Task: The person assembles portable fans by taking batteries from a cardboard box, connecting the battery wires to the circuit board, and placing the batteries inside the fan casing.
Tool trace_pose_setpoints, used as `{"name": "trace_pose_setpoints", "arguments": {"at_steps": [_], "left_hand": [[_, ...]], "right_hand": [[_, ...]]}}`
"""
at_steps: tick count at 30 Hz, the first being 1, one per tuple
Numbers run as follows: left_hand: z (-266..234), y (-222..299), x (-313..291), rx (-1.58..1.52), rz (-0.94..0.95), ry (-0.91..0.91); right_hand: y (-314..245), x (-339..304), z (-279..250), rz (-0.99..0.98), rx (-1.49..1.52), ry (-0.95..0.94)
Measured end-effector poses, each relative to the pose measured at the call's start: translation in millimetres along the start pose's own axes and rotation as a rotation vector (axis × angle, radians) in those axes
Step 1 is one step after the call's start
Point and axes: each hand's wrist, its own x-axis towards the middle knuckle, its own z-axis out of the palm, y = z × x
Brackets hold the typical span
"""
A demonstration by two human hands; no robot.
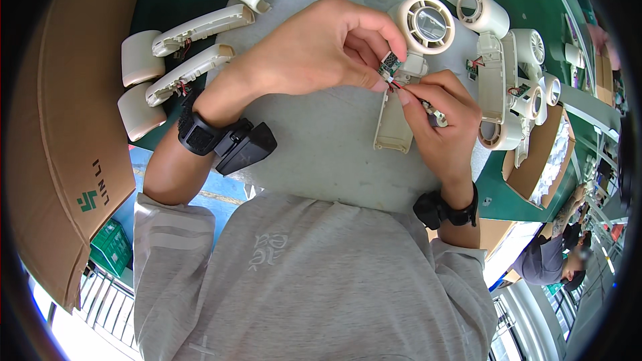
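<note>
My left hand (328, 47) is closed, pinching a small green circuit board (389, 63) between thumb and fingertips. Red and dark wires (396, 85) run from the board's white connector to the fingertips of my right hand (445, 120), which is closed on them. A small whitish and dark piece (436, 116) shows among the right hand's curled fingers; its kind is unclear. Beneath both hands lies an opened cream handheld fan, with its round fan head (426, 25) at the far end and its hollow handle shell (393, 130) pointing toward me. My hands partly cover the handle.
A grey mat (301, 147) covers the green table (491, 184) before me. Several cream handle parts (194, 73) lie at the left beside a tall cardboard box (73, 127). More fan parts (493, 80) crowd the right, near an open carton (558, 160). Another person (545, 261) is farther right.
</note>
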Motion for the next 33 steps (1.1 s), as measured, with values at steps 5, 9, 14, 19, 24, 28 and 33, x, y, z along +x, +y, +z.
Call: {"name": "trace_pose_setpoints", "arguments": {"at_steps": [5,9,14,19,24,28,33], "left_hand": [[3.0,0.0,-0.1,0.038,-0.025,0.043],[5.5,1.5,-0.5,0.091,-0.045,0.066],[10.5,-7.2,0.4,0.206,0.107,0.088],[15.4,-5.8,-0.5,0.363,0.265,0.133],[21.0,-7.3,1.1,0.285,0.235,0.238],[20.4,-7.6,-1.8,0.359,0.186,0.224],[21.6,-9.0,-2.1,0.409,0.192,0.26]], "right_hand": [[1.6,0.0,0.2,-0.019,0.002,0.005],[1.6,0.5,-0.2,-0.046,-0.019,-0.004],[4.2,2.5,-2.6,-0.124,-0.05,-0.042],[0.5,4.1,6.6,-0.023,0.0,0.123],[-2.2,7.9,9.1,-0.016,-0.046,0.174],[0.3,6.3,7.7,-0.039,-0.092,0.179],[8.9,5.0,6.8,-0.11,-0.133,0.198]]}}
